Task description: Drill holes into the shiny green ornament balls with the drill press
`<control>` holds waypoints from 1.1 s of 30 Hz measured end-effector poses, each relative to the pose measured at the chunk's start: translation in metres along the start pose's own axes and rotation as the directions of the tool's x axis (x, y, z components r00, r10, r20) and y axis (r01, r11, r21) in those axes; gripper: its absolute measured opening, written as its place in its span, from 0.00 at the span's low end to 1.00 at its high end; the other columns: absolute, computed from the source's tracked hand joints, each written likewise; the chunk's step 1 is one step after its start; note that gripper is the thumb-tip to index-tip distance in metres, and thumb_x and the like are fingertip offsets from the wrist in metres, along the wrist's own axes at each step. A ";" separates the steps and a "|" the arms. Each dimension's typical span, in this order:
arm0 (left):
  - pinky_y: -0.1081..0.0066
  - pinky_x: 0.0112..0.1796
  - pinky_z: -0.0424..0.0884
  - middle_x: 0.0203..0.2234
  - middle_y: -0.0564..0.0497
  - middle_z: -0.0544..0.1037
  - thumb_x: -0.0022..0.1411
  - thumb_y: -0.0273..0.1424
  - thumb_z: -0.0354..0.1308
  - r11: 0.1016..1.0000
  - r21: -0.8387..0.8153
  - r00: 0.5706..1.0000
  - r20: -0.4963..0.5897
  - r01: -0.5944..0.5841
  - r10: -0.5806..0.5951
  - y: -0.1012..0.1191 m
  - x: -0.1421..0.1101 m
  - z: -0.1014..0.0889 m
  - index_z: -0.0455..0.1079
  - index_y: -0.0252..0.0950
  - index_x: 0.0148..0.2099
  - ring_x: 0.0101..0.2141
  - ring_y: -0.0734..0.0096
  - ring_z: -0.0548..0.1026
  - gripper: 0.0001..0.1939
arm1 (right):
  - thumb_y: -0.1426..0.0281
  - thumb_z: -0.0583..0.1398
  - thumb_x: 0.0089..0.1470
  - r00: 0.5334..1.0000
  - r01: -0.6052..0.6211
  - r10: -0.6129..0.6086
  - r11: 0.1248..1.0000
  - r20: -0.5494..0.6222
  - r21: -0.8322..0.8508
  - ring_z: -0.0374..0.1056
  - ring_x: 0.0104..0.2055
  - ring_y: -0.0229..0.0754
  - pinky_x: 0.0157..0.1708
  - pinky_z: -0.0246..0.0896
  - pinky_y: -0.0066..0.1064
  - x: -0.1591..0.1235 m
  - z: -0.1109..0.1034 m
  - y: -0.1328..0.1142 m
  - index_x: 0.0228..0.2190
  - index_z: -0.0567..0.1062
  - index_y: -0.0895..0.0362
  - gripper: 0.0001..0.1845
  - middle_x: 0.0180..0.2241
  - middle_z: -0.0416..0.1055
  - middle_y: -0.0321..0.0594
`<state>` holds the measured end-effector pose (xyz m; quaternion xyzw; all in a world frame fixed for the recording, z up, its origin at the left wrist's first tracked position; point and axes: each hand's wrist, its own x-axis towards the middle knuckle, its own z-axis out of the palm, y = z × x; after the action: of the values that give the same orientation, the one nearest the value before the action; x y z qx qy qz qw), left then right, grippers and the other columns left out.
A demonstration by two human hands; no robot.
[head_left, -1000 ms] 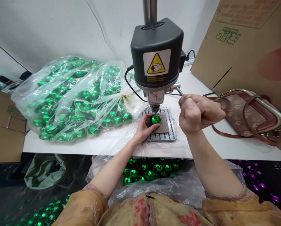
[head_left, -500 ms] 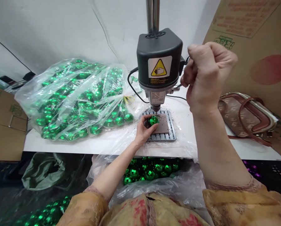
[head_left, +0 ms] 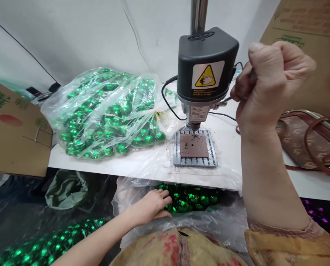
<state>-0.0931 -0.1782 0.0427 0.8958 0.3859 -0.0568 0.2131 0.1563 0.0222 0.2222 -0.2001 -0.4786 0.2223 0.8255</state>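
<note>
My right hand (head_left: 267, 81) is closed around the feed lever (head_left: 228, 99) of a small black drill press (head_left: 208, 70), at its right side. Below the press table, my left hand (head_left: 155, 203) reaches in at the left end of a plastic-lined bin of shiny green faceted balls (head_left: 192, 199). Its thumb and fingers are apart, with some fingertips hidden among the balls; I see no ball gripped. Under the chuck, a brown board (head_left: 195, 147) with a dark hole lies on the slotted metal base (head_left: 178, 161), bare of any ball and sprinkled with dark shavings.
A tied clear bag of green balls (head_left: 112, 114) lies on the white table (head_left: 112, 168), left of the press. A patterned handbag (head_left: 300, 136) and a cardboard box (head_left: 314, 37) stand at right. Another box (head_left: 15, 129) is at left. More green balls (head_left: 51, 242) lie below.
My left hand, which held a green ball on the board, has come down to the bin. My right hand rose with the lever, lifting off the drill. The view has shifted left.
</note>
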 end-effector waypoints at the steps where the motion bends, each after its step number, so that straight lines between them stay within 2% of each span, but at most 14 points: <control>1: 0.67 0.35 0.68 0.35 0.47 0.76 0.69 0.45 0.53 0.999 -0.023 0.998 -0.054 -0.029 0.027 -0.003 0.004 -0.003 0.70 0.37 0.44 0.36 0.62 0.76 0.16 | 0.75 0.60 0.49 1.000 0.000 0.000 1.000 -0.003 0.003 0.44 0.10 0.29 0.10 0.34 0.30 0.000 0.000 0.001 0.14 0.57 0.52 0.21 0.10 0.49 0.26; 3: 0.66 0.39 0.70 0.36 0.47 0.77 0.72 0.40 0.51 0.991 -0.083 0.973 -0.217 -0.101 0.081 -0.012 0.023 -0.016 0.69 0.38 0.48 0.38 0.63 0.76 0.13 | 0.75 0.61 0.49 1.000 0.007 -0.007 1.000 -0.009 0.013 0.43 0.10 0.29 0.09 0.33 0.31 0.001 0.000 0.001 0.13 0.57 0.52 0.21 0.09 0.49 0.26; 6: 0.63 0.46 0.70 0.39 0.44 0.77 0.71 0.31 0.49 0.990 -0.092 0.879 -0.474 -0.106 0.050 -0.033 0.066 -0.044 0.68 0.38 0.48 0.43 0.61 0.75 0.09 | 0.75 0.62 0.48 1.000 0.006 -0.006 1.000 -0.011 0.021 0.42 0.09 0.29 0.08 0.32 0.31 0.001 -0.001 0.002 0.13 0.56 0.52 0.22 0.09 0.49 0.26; 9: 0.56 0.47 0.69 0.41 0.40 0.75 0.65 0.29 0.56 0.951 -0.001 0.720 -0.654 0.308 -0.234 -0.062 0.104 -0.071 0.68 0.36 0.44 0.46 0.52 0.72 0.06 | 0.75 0.61 0.49 1.000 -0.025 0.025 1.000 0.003 -0.011 0.44 0.10 0.27 0.10 0.35 0.28 0.000 -0.002 0.000 0.13 0.57 0.53 0.22 0.09 0.51 0.26; 12: 0.52 0.47 0.67 0.43 0.37 0.73 0.57 0.34 0.67 0.693 0.004 0.495 -0.703 0.721 -0.511 -0.088 0.114 -0.082 0.68 0.34 0.47 0.49 0.43 0.69 0.18 | 0.75 0.60 0.51 0.999 -0.032 0.033 0.999 0.013 -0.026 0.45 0.10 0.25 0.11 0.36 0.24 -0.002 -0.003 -0.001 0.13 0.57 0.55 0.22 0.09 0.52 0.25; 14: 0.50 0.47 0.67 0.45 0.36 0.73 0.56 0.34 0.68 0.573 0.046 0.446 -0.681 0.818 -0.581 -0.102 0.106 -0.079 0.68 0.34 0.49 0.50 0.41 0.69 0.21 | 0.75 0.60 0.52 0.999 -0.033 0.033 0.999 0.016 -0.024 0.46 0.10 0.24 0.12 0.36 0.24 -0.003 -0.003 -0.002 0.13 0.57 0.56 0.22 0.09 0.52 0.25; 17: 0.48 0.49 0.65 0.48 0.35 0.73 0.61 0.32 0.63 0.549 0.117 0.471 -0.678 0.827 -0.564 -0.121 0.090 -0.068 0.68 0.36 0.54 0.51 0.41 0.69 0.19 | 0.75 0.61 0.52 0.999 -0.042 0.042 0.999 0.020 -0.011 0.46 0.11 0.24 0.12 0.37 0.24 -0.003 -0.003 -0.002 0.13 0.57 0.56 0.22 0.10 0.53 0.25; 20: 0.53 0.48 0.66 0.44 0.38 0.75 0.65 0.28 0.56 0.702 0.116 0.562 -0.697 0.702 -0.446 -0.142 0.083 -0.067 0.72 0.37 0.50 0.47 0.47 0.72 0.11 | 0.74 0.62 0.51 1.000 -0.023 0.023 1.000 -0.002 0.005 0.45 0.10 0.25 0.11 0.35 0.25 -0.003 -0.002 0.000 0.13 0.56 0.56 0.23 0.09 0.52 0.25; 22: 0.59 0.46 0.68 0.37 0.41 0.76 0.66 0.25 0.51 0.805 0.065 0.588 -0.717 0.590 -0.373 -0.157 0.086 -0.078 0.73 0.37 0.40 0.43 0.53 0.74 0.09 | 0.75 0.62 0.51 1.000 -0.010 0.010 1.000 -0.012 0.005 0.45 0.10 0.25 0.11 0.35 0.24 -0.004 -0.001 0.000 0.13 0.56 0.56 0.24 0.09 0.51 0.25; 27: 0.63 0.42 0.69 0.32 0.45 0.76 0.68 0.24 0.45 0.878 -0.063 0.470 -0.825 0.475 -0.313 -0.174 0.106 -0.118 0.72 0.37 0.37 0.37 0.61 0.75 0.14 | 0.76 0.59 0.53 0.999 -0.033 0.034 0.999 0.002 -0.019 0.45 0.11 0.23 0.13 0.37 0.22 -0.005 -0.001 -0.003 0.13 0.56 0.57 0.23 0.10 0.51 0.25; 28: 0.63 0.43 0.70 0.32 0.45 0.76 0.68 0.26 0.45 0.911 -0.054 0.496 -0.825 0.409 -0.272 -0.172 0.108 -0.124 0.72 0.37 0.37 0.38 0.61 0.75 0.14 | 0.75 0.59 0.53 0.999 -0.035 0.036 0.999 0.004 -0.021 0.46 0.11 0.23 0.13 0.37 0.22 -0.006 -0.002 -0.003 0.13 0.56 0.57 0.23 0.10 0.51 0.25; 31: 0.57 0.53 0.68 0.41 0.45 0.79 0.66 0.34 0.54 0.986 0.074 0.712 -0.700 0.153 -0.058 -0.160 0.099 -0.132 0.74 0.40 0.41 0.47 0.57 0.75 0.08 | 0.75 0.60 0.52 0.999 -0.040 0.041 0.999 0.003 -0.024 0.47 0.11 0.23 0.13 0.37 0.23 -0.005 -0.002 -0.004 0.13 0.56 0.57 0.23 0.10 0.51 0.26; 32: 0.54 0.58 0.64 0.45 0.44 0.78 0.65 0.37 0.57 0.986 0.101 0.735 -0.678 0.135 -0.031 -0.156 0.089 -0.133 0.75 0.42 0.43 0.53 0.54 0.72 0.08 | 0.75 0.59 0.52 0.999 -0.044 0.044 0.999 0.003 -0.025 0.47 0.11 0.23 0.13 0.37 0.23 -0.005 -0.002 -0.004 0.13 0.56 0.57 0.22 0.10 0.51 0.26; 33: 0.51 0.61 0.59 0.50 0.44 0.76 0.63 0.40 0.60 0.977 0.102 0.702 -0.709 0.188 -0.061 -0.154 0.076 -0.133 0.75 0.42 0.46 0.58 0.51 0.69 0.12 | 0.76 0.59 0.52 0.999 -0.048 0.048 0.998 0.004 -0.026 0.47 0.11 0.23 0.13 0.37 0.23 -0.006 -0.002 -0.004 0.13 0.57 0.57 0.22 0.10 0.51 0.26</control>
<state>-0.1590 0.0229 0.0902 0.8363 0.4914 0.2414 -0.0293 0.1562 0.0152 0.2199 -0.2219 -0.4784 0.2361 0.8162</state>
